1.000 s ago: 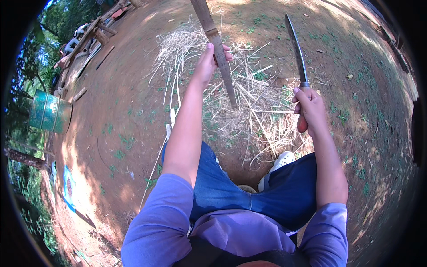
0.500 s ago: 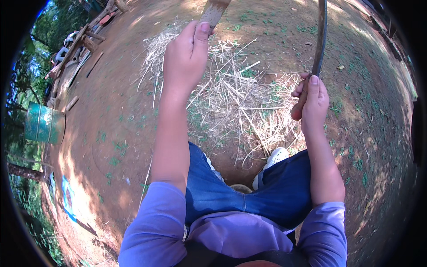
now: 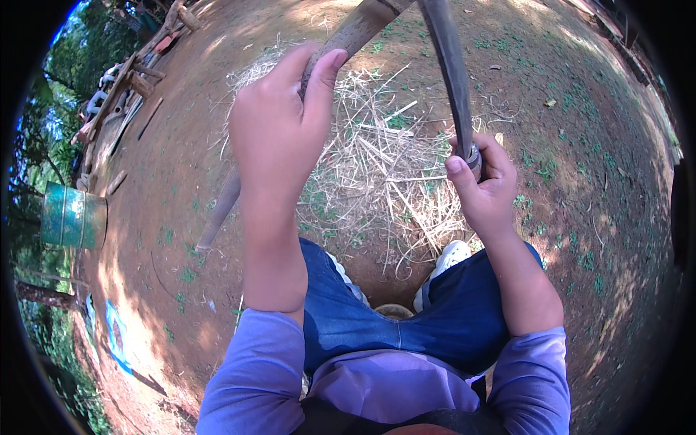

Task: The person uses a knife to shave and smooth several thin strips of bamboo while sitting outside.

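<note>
My left hand [image 3: 279,127] is closed round a brown wooden stick [image 3: 355,32], its thumb along the near side. The stick slants from the top edge down past my wrist; its lower end [image 3: 217,217] shows left of my forearm. In my right hand [image 3: 489,185] is a machete, its long dark, slightly curved blade [image 3: 448,72] pointing up and leaning left toward the stick's upper part. A metal collar shows at the blade's base, while the fingers hide most of the handle. Whether blade and stick touch at the top edge I cannot tell.
Dry straw and pale shavings [image 3: 391,156] lie on the bare earth ahead of my white shoes [image 3: 446,261]. A round rim [image 3: 394,311] shows between my knees. Leftward stand a green metal drum [image 3: 72,216] and a pile of logs [image 3: 138,80].
The stick has tilted and its lower end now shows past my left wrist. The machete has swung left and closer to the stick, and my right hand has moved a little left and down.
</note>
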`<state>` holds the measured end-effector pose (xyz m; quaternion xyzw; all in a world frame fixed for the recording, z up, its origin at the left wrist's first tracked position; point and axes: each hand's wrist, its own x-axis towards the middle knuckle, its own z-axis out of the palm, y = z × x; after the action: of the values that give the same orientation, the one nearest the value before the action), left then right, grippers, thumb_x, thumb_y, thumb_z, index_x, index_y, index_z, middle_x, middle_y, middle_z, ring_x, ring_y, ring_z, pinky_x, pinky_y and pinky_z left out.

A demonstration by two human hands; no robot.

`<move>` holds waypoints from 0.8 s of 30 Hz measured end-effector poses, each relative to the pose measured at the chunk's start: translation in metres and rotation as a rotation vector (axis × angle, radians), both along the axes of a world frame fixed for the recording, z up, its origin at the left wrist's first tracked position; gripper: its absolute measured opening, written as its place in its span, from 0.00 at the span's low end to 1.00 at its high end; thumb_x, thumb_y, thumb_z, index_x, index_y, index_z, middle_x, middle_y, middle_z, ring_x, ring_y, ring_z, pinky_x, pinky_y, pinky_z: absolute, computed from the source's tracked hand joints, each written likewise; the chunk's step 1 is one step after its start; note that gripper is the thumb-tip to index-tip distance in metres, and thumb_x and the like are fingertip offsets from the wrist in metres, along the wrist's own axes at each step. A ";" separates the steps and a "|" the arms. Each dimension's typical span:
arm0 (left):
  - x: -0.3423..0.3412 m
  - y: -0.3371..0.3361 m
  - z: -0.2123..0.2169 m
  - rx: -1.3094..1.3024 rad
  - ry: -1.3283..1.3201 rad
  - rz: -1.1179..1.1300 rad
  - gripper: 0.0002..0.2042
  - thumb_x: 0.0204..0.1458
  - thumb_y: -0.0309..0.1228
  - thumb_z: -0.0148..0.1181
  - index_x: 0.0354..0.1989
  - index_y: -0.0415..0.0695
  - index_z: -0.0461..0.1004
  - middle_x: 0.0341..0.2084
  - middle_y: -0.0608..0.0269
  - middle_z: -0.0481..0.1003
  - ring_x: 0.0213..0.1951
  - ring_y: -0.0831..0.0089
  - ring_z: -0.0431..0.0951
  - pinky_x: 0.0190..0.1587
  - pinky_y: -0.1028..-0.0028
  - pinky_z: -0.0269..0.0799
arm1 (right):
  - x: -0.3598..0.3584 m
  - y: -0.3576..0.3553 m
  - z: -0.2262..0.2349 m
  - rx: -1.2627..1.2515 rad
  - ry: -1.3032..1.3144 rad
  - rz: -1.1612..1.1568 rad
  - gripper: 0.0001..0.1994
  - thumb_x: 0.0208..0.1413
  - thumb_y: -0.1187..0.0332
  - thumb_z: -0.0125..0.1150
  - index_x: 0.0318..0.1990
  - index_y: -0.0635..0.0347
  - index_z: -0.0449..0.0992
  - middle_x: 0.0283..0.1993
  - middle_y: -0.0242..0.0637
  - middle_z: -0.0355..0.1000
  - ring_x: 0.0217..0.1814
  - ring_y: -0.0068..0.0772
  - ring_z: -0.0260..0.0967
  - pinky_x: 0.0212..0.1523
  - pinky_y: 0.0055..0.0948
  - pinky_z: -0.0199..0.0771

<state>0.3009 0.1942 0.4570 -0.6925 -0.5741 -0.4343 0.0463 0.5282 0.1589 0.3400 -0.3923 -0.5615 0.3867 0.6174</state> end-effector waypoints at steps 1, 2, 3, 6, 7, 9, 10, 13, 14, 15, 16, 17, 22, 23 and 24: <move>0.001 0.000 0.000 0.000 0.021 0.003 0.17 0.63 0.47 0.59 0.41 0.45 0.83 0.16 0.54 0.76 0.21 0.55 0.79 0.25 0.64 0.70 | 0.000 0.001 -0.001 -0.004 -0.044 0.010 0.17 0.56 0.67 0.75 0.48 0.65 0.77 0.33 0.23 0.71 0.32 0.09 0.64 0.32 0.15 0.63; 0.002 0.001 -0.002 0.009 0.021 -0.001 0.16 0.62 0.46 0.59 0.41 0.46 0.83 0.16 0.53 0.76 0.22 0.54 0.80 0.26 0.63 0.71 | 0.000 0.002 -0.002 -0.008 -0.087 0.019 0.17 0.55 0.66 0.75 0.47 0.65 0.78 0.32 0.23 0.72 0.32 0.09 0.64 0.32 0.15 0.63; 0.003 0.002 -0.003 0.017 0.022 -0.005 0.16 0.61 0.45 0.60 0.41 0.46 0.83 0.17 0.51 0.76 0.23 0.52 0.80 0.26 0.63 0.71 | -0.001 0.005 -0.006 -0.019 -0.098 0.009 0.17 0.52 0.65 0.78 0.45 0.64 0.80 0.30 0.23 0.71 0.31 0.10 0.64 0.31 0.16 0.63; 0.002 0.002 -0.006 0.017 0.003 -0.001 0.14 0.60 0.43 0.61 0.40 0.45 0.84 0.19 0.49 0.77 0.25 0.49 0.80 0.28 0.61 0.73 | -0.001 0.006 -0.004 -0.021 -0.222 0.017 0.19 0.50 0.63 0.80 0.45 0.64 0.81 0.30 0.25 0.72 0.30 0.11 0.65 0.31 0.17 0.64; 0.002 0.002 -0.006 0.015 -0.008 0.003 0.14 0.59 0.42 0.62 0.40 0.45 0.84 0.20 0.48 0.78 0.26 0.49 0.81 0.29 0.60 0.74 | -0.004 0.009 -0.005 0.033 -0.233 -0.007 0.21 0.48 0.61 0.80 0.45 0.65 0.81 0.29 0.26 0.72 0.28 0.14 0.65 0.30 0.18 0.65; 0.001 0.002 -0.005 0.028 -0.006 -0.001 0.13 0.59 0.42 0.62 0.39 0.45 0.84 0.21 0.47 0.78 0.26 0.49 0.81 0.30 0.60 0.74 | 0.000 0.011 -0.005 0.018 -0.289 -0.059 0.21 0.48 0.61 0.81 0.45 0.65 0.81 0.29 0.27 0.72 0.28 0.14 0.65 0.29 0.19 0.65; -0.001 0.002 -0.005 0.033 -0.003 0.001 0.13 0.58 0.42 0.62 0.39 0.45 0.84 0.21 0.47 0.78 0.27 0.48 0.81 0.30 0.59 0.75 | 0.001 0.012 -0.006 0.010 -0.314 -0.079 0.21 0.48 0.60 0.81 0.45 0.65 0.81 0.29 0.27 0.72 0.28 0.15 0.65 0.29 0.20 0.65; 0.002 -0.001 -0.004 0.020 0.027 0.023 0.13 0.58 0.42 0.61 0.39 0.46 0.84 0.20 0.47 0.78 0.26 0.49 0.81 0.29 0.60 0.74 | 0.004 0.018 -0.009 0.049 -0.294 -0.088 0.21 0.48 0.60 0.81 0.45 0.65 0.82 0.28 0.28 0.72 0.27 0.15 0.65 0.28 0.21 0.65; 0.001 0.000 -0.005 0.013 0.023 0.014 0.14 0.59 0.43 0.61 0.39 0.46 0.84 0.20 0.47 0.78 0.25 0.49 0.81 0.29 0.60 0.74 | 0.004 0.018 -0.008 0.034 -0.318 -0.100 0.21 0.48 0.61 0.80 0.45 0.65 0.82 0.28 0.27 0.72 0.27 0.14 0.65 0.28 0.20 0.65; 0.001 0.001 -0.007 0.006 0.019 0.005 0.14 0.59 0.43 0.61 0.38 0.46 0.84 0.19 0.47 0.77 0.25 0.49 0.81 0.28 0.60 0.74 | 0.004 0.018 -0.006 0.018 -0.342 -0.111 0.20 0.49 0.61 0.80 0.45 0.65 0.82 0.27 0.27 0.72 0.27 0.14 0.65 0.28 0.20 0.65; 0.000 0.002 -0.007 0.000 0.017 -0.002 0.14 0.59 0.44 0.61 0.38 0.46 0.84 0.19 0.48 0.77 0.25 0.49 0.81 0.28 0.60 0.74 | 0.004 0.018 -0.005 0.003 -0.364 -0.121 0.20 0.49 0.61 0.80 0.44 0.65 0.82 0.27 0.27 0.72 0.27 0.14 0.65 0.28 0.20 0.65; -0.001 0.002 -0.007 0.012 0.030 -0.001 0.14 0.59 0.44 0.61 0.38 0.46 0.84 0.18 0.48 0.77 0.24 0.49 0.81 0.27 0.60 0.73 | 0.005 0.020 -0.005 0.043 -0.365 -0.124 0.20 0.49 0.61 0.80 0.44 0.65 0.82 0.27 0.26 0.71 0.26 0.14 0.64 0.28 0.20 0.64; -0.005 0.000 -0.005 -0.003 0.107 0.014 0.17 0.60 0.48 0.60 0.36 0.46 0.84 0.15 0.50 0.74 0.21 0.51 0.78 0.24 0.61 0.69 | 0.022 0.034 -0.014 0.010 -0.333 -0.139 0.20 0.52 0.60 0.78 0.44 0.66 0.82 0.24 0.24 0.70 0.24 0.12 0.61 0.25 0.20 0.60; -0.007 -0.003 -0.003 -0.035 0.106 0.037 0.17 0.60 0.48 0.61 0.36 0.46 0.84 0.14 0.51 0.74 0.19 0.53 0.77 0.23 0.62 0.68 | 0.026 0.040 -0.013 -0.011 -0.205 -0.194 0.19 0.55 0.58 0.76 0.44 0.65 0.81 0.23 0.25 0.69 0.24 0.12 0.62 0.25 0.19 0.60; -0.011 -0.006 0.000 -0.067 0.106 0.060 0.18 0.61 0.48 0.61 0.35 0.45 0.84 0.13 0.52 0.73 0.18 0.55 0.77 0.23 0.63 0.67 | 0.034 0.049 -0.012 -0.032 -0.077 -0.247 0.18 0.58 0.57 0.73 0.43 0.65 0.81 0.22 0.25 0.69 0.24 0.12 0.63 0.24 0.18 0.61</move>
<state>0.2898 0.1885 0.4568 -0.6980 -0.6058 -0.3760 0.0663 0.5619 0.2081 0.3281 -0.4828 -0.5258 0.3012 0.6322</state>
